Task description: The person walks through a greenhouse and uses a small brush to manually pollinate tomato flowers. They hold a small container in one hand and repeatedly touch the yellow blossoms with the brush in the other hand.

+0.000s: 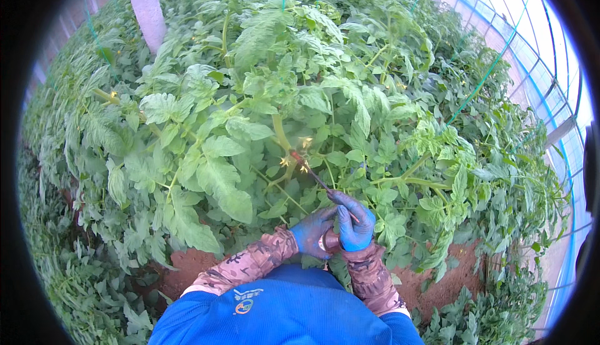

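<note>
My right hand (356, 221), in a blue glove, holds a thin brush (319, 179) with a dark handle. Its reddish tip points up and left, at a cluster of yellow tomato flowers (303, 167) beside a thick green stem (280, 131). Whether the tip touches a flower, I cannot tell. My left hand (313, 233), gloved in blue too, is closed around a small reddish-brown bottle (331, 242) with a pale label, just below my right hand. Part of the bottle is hidden by the gloves.
Dense tomato plants (225, 148) surround both hands. Green strings (490, 71) run up among them. A pale post (146, 12) stands at the upper left. Clear film and the metal frame (539, 78) of a greenhouse curve along the right. Reddish soil (187, 267) shows low down.
</note>
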Motion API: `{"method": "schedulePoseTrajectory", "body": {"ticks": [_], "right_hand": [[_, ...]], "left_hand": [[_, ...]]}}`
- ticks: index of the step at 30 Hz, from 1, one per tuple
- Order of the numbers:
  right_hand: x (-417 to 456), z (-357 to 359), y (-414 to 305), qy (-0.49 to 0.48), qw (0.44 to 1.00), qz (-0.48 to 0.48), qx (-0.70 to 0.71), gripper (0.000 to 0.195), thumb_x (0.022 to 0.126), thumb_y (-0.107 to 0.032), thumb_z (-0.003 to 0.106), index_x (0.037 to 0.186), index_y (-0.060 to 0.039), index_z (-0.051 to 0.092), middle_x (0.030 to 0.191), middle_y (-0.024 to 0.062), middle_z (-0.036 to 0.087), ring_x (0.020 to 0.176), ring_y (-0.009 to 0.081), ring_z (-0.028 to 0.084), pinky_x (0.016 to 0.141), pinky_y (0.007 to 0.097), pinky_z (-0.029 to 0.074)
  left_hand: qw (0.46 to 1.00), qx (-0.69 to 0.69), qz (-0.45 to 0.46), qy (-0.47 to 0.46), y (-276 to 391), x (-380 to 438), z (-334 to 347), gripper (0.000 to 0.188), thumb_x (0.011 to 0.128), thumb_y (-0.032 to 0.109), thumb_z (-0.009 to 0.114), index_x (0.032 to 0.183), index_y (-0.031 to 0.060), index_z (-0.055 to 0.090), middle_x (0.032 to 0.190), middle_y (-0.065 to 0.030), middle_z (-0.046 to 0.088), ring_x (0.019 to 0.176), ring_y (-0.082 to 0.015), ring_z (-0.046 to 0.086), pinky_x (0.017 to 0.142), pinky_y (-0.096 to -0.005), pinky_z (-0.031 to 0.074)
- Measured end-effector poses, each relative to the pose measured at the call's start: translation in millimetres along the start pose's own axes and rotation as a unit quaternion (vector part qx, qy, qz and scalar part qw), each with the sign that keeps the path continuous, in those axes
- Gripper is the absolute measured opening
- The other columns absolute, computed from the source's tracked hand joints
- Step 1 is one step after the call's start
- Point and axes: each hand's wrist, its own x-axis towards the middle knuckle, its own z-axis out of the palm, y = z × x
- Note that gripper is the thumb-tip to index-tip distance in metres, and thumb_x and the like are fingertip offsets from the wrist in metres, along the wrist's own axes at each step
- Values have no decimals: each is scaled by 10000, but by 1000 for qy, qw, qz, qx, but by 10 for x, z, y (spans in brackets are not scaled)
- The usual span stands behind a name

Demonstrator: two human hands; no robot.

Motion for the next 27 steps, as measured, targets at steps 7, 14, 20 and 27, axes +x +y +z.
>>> {"method": "schedulePoseTrajectory", "body": {"ticks": [7,14,20,27], "right_hand": [[-62,-209,-147,146,988,-6,51,242,835,-16,491,1036,53,605,971,188,644,871,268,631,789,347,488],[-562,-1037,-461,260,946,-167,102,209,800,-165,568,814,38,616,676,184,614,571,289,597,518,352,462],[-1341,-1712,-435,327,929,-35,172,195,830,-176,496,802,12,538,626,153,551,524,252,502,519,370,439],[-1682,-1825,-54,478,846,51,229,205,840,-204,497,822,-6,547,693,131,572,602,231,566,558,351,458]], "left_hand": [[999,12,4,29,215,4,-197,783,519,421,762,1119,-28,536,1428,-238,228,1217,-421,354,1006,-452,332],[999,-3,20,45,486,-43,-499,664,504,421,787,1000,26,587,1412,-255,258,1135,-444,434,945,-490,374],[990,-3,40,135,804,8,-847,661,504,402,812,1021,74,565,1371,-237,341,1179,-398,438,936,-472,383],[978,76,74,177,1058,829,-1261,657,500,397,803,1028,91,559,1306,-183,438,1132,-394,477,907,-460,408]]}}
